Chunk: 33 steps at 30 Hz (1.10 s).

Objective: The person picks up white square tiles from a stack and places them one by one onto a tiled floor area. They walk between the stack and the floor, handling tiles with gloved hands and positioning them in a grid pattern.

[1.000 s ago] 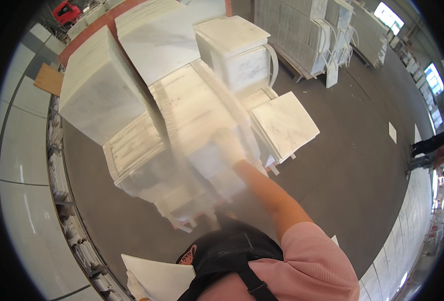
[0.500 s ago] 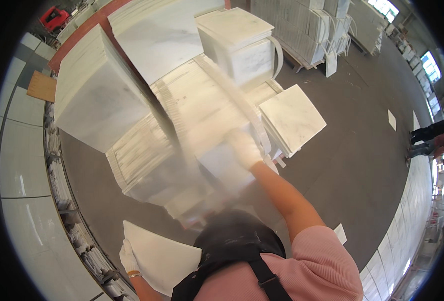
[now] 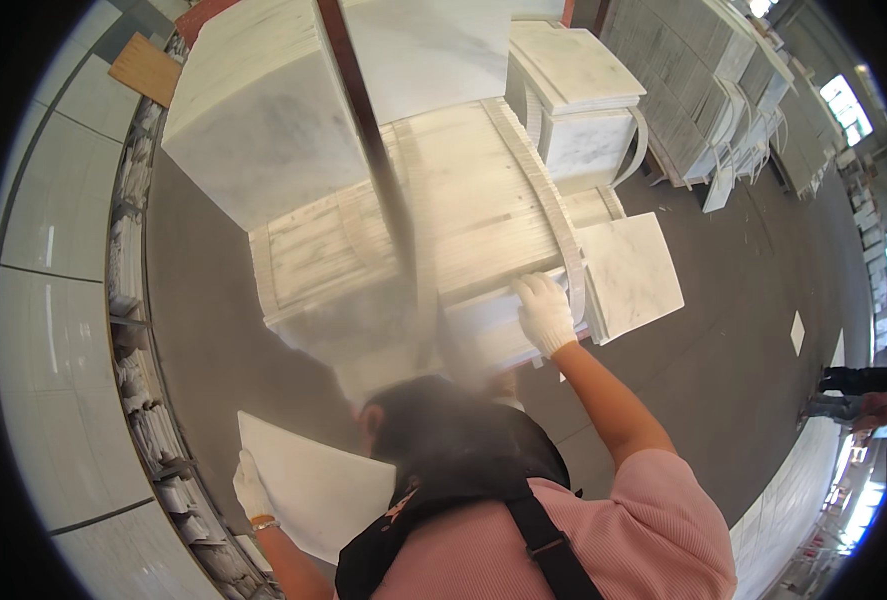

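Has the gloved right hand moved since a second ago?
Yes. The right hand has pulled clear of the blurred tile it was swinging and moved right, now resting on the near edge of the tile stack, beside the loose marble tile.

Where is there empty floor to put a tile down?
Bare grey floor lies right of the loose white tile, and a strip runs between the marble stacks and the rubble edge. The stacks stand crowded together.

Right hand gloved, arm reaching forward and extended, fingers curling down — left hand gloved, hanging low by the side, fingers gripping.
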### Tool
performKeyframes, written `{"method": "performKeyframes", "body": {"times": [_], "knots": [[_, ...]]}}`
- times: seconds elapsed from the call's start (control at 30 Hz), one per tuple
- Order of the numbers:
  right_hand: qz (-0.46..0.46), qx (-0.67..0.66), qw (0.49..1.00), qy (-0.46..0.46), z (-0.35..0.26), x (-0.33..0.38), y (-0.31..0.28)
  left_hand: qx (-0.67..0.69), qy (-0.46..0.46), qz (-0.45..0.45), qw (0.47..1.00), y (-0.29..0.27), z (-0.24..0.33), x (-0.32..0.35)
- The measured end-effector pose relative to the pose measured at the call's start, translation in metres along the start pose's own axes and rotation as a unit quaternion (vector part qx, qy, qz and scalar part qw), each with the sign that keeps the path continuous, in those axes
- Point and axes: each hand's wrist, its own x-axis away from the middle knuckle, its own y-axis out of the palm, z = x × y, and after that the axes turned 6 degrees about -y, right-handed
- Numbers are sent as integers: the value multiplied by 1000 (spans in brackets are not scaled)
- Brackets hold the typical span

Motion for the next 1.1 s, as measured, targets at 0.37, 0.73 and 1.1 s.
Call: {"method": "performKeyframes", "body": {"times": [0.37,0.73,1.1], "knots": [[-340,80,936,-48,1,54,-2,7,-35,-29,999,20,-20,28],[-466,27,878,-106,-13,54,-60,20,-8,-51,999,30,-2,14],[-528,10,829,185,-14,147,-223,-126,31,-82,988,82,66,-13]]}}
